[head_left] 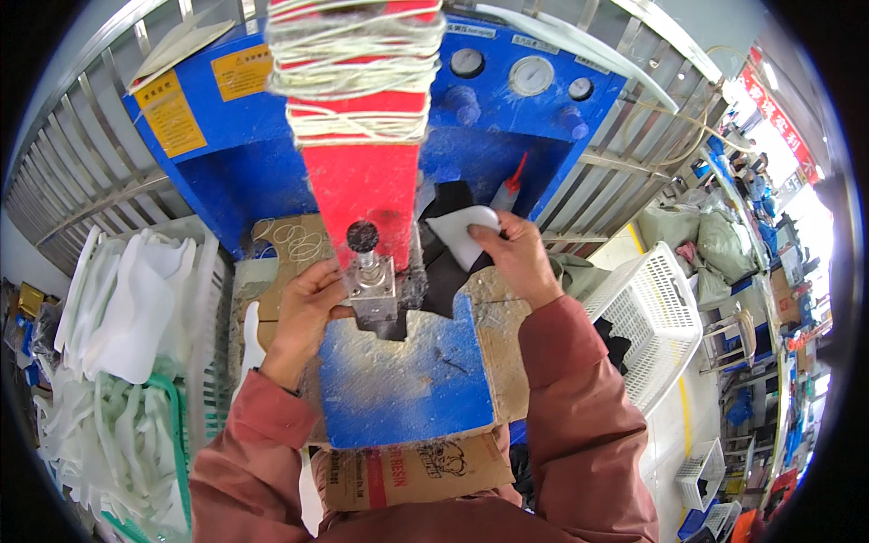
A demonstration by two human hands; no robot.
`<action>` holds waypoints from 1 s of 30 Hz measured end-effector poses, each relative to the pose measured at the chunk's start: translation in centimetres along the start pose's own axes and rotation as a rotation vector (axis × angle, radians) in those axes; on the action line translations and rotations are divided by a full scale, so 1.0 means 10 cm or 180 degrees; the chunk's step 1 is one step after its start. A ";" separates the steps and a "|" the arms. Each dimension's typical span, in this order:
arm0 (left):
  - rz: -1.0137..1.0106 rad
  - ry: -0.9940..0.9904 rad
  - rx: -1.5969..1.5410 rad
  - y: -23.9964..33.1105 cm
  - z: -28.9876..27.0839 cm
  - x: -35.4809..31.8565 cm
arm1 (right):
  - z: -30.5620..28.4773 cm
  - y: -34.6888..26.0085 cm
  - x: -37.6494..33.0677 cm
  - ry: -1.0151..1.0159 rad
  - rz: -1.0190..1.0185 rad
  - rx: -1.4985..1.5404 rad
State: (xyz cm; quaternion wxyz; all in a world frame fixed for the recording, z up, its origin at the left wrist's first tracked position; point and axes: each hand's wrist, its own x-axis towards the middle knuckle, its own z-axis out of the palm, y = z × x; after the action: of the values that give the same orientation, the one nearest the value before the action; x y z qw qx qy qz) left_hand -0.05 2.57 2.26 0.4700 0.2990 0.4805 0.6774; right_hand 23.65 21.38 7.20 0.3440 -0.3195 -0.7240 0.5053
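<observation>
Left hand (303, 308) is gripping the metal block (373, 290) under a black knob (362, 236), at the far edge of the blue worktop (398, 380). Right hand (516, 253) is pinching a white foam piece (463, 233) over black material (448, 262), just beside the red press column (362, 181), near the far right corner. White cut pieces (127, 308) are filling a basket beyond the left edge; a white crate (647, 317) is standing beyond the right edge

blue press bed (398, 380), dusty; black piece (444, 271) lying on it.
</observation>
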 end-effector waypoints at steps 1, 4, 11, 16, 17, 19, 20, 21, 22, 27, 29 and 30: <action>0.0166 -0.0180 -0.0244 -0.03 -0.05 -0.03 | 0.02 0.01 -0.02 -0.0011 0.0054 0.0163; -0.0386 0.0292 -0.1088 -0.16 -0.22 -0.22 | 0.12 0.03 -0.09 0.0182 0.0066 0.0058; -0.0096 -0.0348 -0.0982 -0.52 -0.13 -0.93 | 0.41 0.10 -0.47 0.0298 0.0075 -0.0107; 0.0522 0.0113 -0.0770 -0.48 -0.11 -1.03 | 0.59 0.21 -0.69 0.0421 0.0147 0.0147; 0.0682 0.0167 -0.0729 -0.48 -0.12 -1.02 | 0.62 0.22 -0.74 0.0397 0.0092 0.0149; 0.0658 0.0422 -0.0768 -0.51 -0.17 -1.02 | 0.66 0.23 -0.83 0.0334 0.0133 0.0266; 0.0678 0.0513 -0.0781 -0.52 -0.20 -1.01 | 0.67 0.22 -0.87 0.0253 0.0133 0.0384; 0.0669 0.0589 -0.0796 -0.53 -0.22 -1.01 | 0.66 0.21 -0.90 0.0165 0.0179 0.0531; 0.0654 0.0664 -0.0809 -0.54 -0.25 -1.02 | 0.66 0.19 -0.93 0.0078 0.0284 0.0705; 0.0635 0.0719 -0.0898 -0.49 -0.37 -1.03 | 0.56 0.09 -1.08 -0.0294 0.0536 0.0307; 0.0310 0.0966 -0.0808 -0.45 -0.38 -1.07 | 0.58 0.09 -1.12 -0.0342 0.0590 0.0441; 0.0433 0.0851 -0.0905 -0.43 -0.38 -1.08 | 0.60 0.10 -1.13 -0.0351 0.0563 0.0622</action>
State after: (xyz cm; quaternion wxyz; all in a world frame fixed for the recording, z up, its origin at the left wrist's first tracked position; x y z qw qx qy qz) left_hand 2.35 -8.37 -2.64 0.3927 0.1688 0.4168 0.8022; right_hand 25.16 9.39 2.72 0.2873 -0.3188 -0.6582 0.6186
